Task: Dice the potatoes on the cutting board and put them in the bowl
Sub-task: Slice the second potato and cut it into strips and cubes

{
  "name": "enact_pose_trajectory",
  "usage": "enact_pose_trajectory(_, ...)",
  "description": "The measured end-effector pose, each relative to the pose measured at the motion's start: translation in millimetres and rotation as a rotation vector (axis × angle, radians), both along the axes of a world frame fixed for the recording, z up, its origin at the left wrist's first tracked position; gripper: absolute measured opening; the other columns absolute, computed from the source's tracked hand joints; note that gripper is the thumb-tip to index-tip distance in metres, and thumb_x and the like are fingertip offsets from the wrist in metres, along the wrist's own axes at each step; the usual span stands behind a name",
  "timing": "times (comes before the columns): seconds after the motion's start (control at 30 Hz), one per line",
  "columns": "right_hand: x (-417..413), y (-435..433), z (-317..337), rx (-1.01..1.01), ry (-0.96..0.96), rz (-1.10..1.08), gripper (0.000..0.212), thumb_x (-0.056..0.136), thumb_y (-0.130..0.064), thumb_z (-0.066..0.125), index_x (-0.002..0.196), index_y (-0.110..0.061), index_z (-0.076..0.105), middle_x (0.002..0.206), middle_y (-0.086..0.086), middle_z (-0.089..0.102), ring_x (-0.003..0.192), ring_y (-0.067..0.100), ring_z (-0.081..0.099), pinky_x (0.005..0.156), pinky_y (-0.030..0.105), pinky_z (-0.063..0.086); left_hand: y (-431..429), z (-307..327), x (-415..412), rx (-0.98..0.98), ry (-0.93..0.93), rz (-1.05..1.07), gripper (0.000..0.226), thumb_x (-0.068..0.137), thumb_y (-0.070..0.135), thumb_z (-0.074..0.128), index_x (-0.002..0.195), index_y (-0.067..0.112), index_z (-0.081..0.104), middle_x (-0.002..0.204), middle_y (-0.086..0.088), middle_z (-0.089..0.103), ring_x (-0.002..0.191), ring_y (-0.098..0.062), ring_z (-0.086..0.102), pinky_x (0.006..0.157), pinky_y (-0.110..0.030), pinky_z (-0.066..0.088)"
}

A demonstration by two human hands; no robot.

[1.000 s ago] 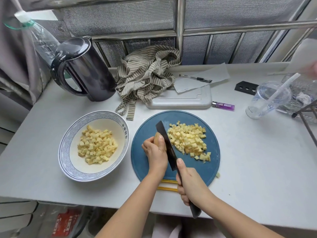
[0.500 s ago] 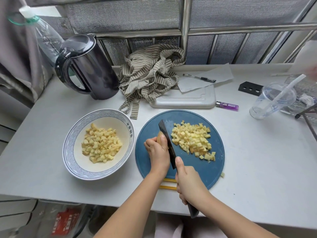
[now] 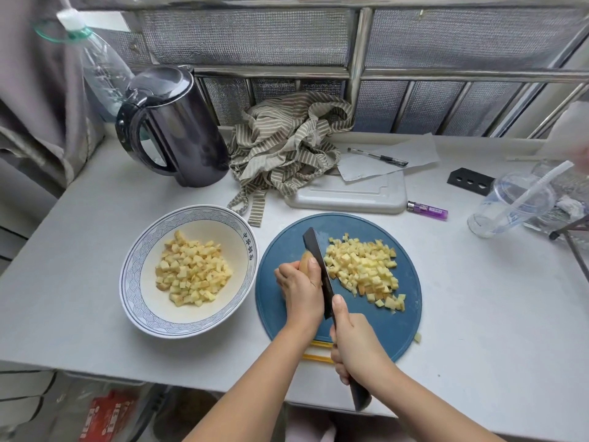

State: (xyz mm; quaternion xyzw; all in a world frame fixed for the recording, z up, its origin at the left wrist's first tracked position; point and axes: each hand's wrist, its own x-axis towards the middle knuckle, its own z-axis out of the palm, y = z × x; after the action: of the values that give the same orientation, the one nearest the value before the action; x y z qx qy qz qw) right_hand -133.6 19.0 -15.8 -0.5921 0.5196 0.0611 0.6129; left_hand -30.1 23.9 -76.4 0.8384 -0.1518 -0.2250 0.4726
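a: one potato piece [image 3: 305, 260] left to cut, and it sits under my left hand [image 3: 299, 290], on the left part of the blue cutting board [image 3: 376, 330].
b: where's the blade rel. to it?
a: knife [image 3: 318, 271] lies right against the potato's right side, running from near me to away from me, tip leaning a bit left. my left hand's on top of the piece, fingers curled over it, so only a tan end pokes out past them. can't tell its full length or long axis, too much hidden.
b: grips?
a: left grip clamped on the potato. right hand [image 3: 355, 347] wrapped tight round the knife handle, forefinger up along the spine.
b: so next cut?
a: i'd judge straight down beside my left fingertips, v. close, so knuckles need to stay clear.
b: the rest?
a: heap of pale yellow dice [image 3: 363, 271] on the board just right of the blade, some w/ browned edges. more dice already in the bowl [image 3: 134, 275], just left of the board, both on the bench [image 3: 494, 314]. one stray cube [image 3: 417, 337] off the board's near right edge.
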Motion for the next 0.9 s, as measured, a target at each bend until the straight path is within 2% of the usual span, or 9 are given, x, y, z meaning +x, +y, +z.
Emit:
enact_pose_trajectory(0.07,7,-4,-1,-0.014,-0.003,0.010,0.063,0.099,-0.060,0.017,0.065,-0.011,0.038,0.038,-0.001,0.034,0.029,0.018,0.036,0.042,0.027,0.038,2,-2,-1,-0.007,0.004,0.002,0.062,0.088,0.059,0.030,0.109,0.003,0.044,0.111,-0.008,0.039,0.106,-0.016,0.031,0.090,-0.023,0.024)
enact_pose_trajectory(0.27,10,-5,-3,-0.039,0.024,0.038,0.066,0.099,-0.059,0.016,0.061,-0.011,0.038,0.037,0.000,0.035,0.029,0.019,0.037,0.042,0.027,0.039,4,-3,2,0.011,0.012,-0.011,0.046,0.096,0.047,0.037,0.110,0.003,0.043,0.114,-0.010,0.040,0.110,-0.018,0.034,0.090,-0.024,0.024)
enact_pose_trajectory(0.4,18,-26,6,0.089,-0.005,-0.017,0.061,0.101,-0.058,0.018,0.064,-0.013,0.037,0.041,0.001,0.034,0.031,0.016,0.034,0.040,0.023,0.033,2,0,-10,0.004,-0.069,-0.050,0.065,0.076,0.070,0.027,0.101,0.011,0.039,0.109,-0.004,0.037,0.104,-0.015,0.033,0.091,-0.028,0.030)
enact_pose_trajectory(0.5,16,-39,11,0.185,-0.004,-0.058,0.059,0.100,-0.061,0.021,0.070,-0.013,0.039,0.047,0.003,0.036,0.033,0.015,0.036,0.038,0.020,0.032,-2,0,-16,0.005,-0.108,-0.052,0.063,0.070,0.071,0.026,0.100,0.016,0.033,0.108,0.000,0.032,0.102,-0.014,0.031,0.092,-0.031,0.031)
enact_pose_trajectory(0.77,-11,-23,6,0.244,-0.051,-0.074,0.060,0.098,-0.064,0.023,0.068,-0.014,0.038,0.046,0.001,0.036,0.034,0.015,0.035,0.038,0.021,0.033,-4,5,-15,0.028,-0.051,-0.024,0.082,0.069,0.072,0.026,0.116,0.006,0.041,0.113,0.000,0.031,0.114,-0.021,0.034,0.100,-0.032,0.028)
enact_pose_trajectory(0.9,-25,-8,3,0.268,-0.021,-0.081,0.063,0.096,-0.066,0.021,0.061,-0.015,0.035,0.047,0.003,0.032,0.034,0.017,0.032,0.039,0.021,0.032,-3,4,-16,0.043,-0.020,-0.014,0.061,0.086,0.058,0.043,0.117,0.005,0.041,0.118,-0.006,0.035,0.116,-0.024,0.035,0.102,-0.034,0.028)
